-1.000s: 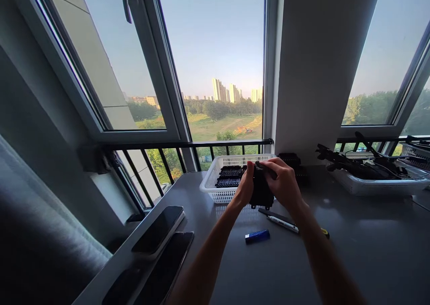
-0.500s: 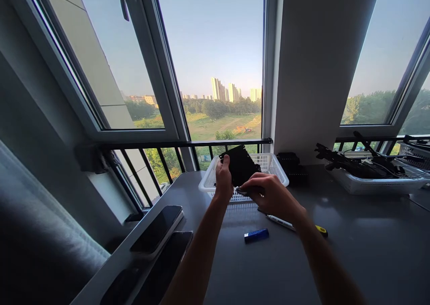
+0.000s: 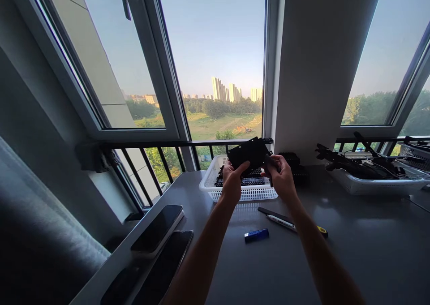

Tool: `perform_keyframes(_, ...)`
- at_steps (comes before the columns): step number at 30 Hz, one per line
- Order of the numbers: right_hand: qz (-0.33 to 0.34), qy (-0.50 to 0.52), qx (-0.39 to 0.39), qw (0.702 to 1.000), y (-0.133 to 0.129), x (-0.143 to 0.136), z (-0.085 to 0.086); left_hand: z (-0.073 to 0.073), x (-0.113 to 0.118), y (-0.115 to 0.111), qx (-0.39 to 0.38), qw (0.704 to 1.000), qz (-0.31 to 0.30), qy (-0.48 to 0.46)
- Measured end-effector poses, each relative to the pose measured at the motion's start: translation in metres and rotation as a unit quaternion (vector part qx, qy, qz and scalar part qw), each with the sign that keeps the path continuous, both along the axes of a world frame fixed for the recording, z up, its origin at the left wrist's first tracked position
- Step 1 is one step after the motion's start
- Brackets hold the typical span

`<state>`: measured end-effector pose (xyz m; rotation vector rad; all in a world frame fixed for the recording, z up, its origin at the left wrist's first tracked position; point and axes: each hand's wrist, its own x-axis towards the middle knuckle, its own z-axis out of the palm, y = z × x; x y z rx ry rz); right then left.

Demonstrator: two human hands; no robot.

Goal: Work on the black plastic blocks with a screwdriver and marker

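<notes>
Matte black and flat, the panel (image 3: pixel 247 154) sits just above the middle of the frame's lower half, tilted up over the white basket (image 3: pixel 258 194), its long axis running roughly left to right and rising a little toward the right. Both hands grasp at it: the left hand (image 3: pixel 232 180) grips the lower left part, thumb laid across the face, while the right hand (image 3: pixel 282 176) is at the right end, pinching a small dark piece (image 3: pixel 269 165) close against that edge — whether the piece touches the panel, I cannot tell. Small tabs and notches break the panel's otherwise smooth, straight outline. Below it, the basket has slotted plastic walls and a rounded rim, with ribbed black parts (image 3: pixel 220 178) lying inside. Nearer, on the smooth grey counter (image 3: pixel 235 269), lie a glossy blue block (image 3: pixel 257 235), a slim white marker (image 3: pixel 282 222) and a dark tool with a yellow end (image 3: pixel 322 231), partly hidden by the right forearm. Two flat, glassy phones (image 3: pixel 157 229) lie at lower left; at right, a translucent tray (image 3: pixel 372 187) holds jagged black pieces and thin cables.
</notes>
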<state>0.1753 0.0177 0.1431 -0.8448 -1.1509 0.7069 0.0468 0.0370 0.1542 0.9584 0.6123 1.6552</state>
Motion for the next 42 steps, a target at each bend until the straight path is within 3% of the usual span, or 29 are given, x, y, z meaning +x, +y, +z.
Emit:
perform_keyframes(7,-0.071,0.057,0.040,0.995,0.006,0.020,0.004,0.001,-0.005,-0.002,0.003,0.991,-0.106,0.077)
perform_keyframes(13,-0.100,-0.050,0.055,0.992,0.004,0.023,0.006,0.001,-0.015,0.001,0.004,0.967,-0.180,0.178)
perform_keyframes(16,-0.108,-0.093,0.054,0.988,0.000,0.019,0.007,0.002,-0.011,-0.004,0.000,0.971,-0.171,0.169)
perform_keyframes(22,-0.122,-0.045,0.012,0.991,-0.003,0.025,0.010,0.006,-0.003,-0.009,0.002,0.983,-0.105,0.151)
perform_keyframes(34,-0.065,-0.067,-0.012,0.996,-0.011,0.025,0.014,0.000,-0.003,-0.003,0.044,0.971,-0.106,0.208)
perform_keyframes(42,-0.065,-0.067,-0.029,0.995,-0.005,0.034,0.011,0.001,0.000,-0.007,0.050,0.974,-0.093,0.201)
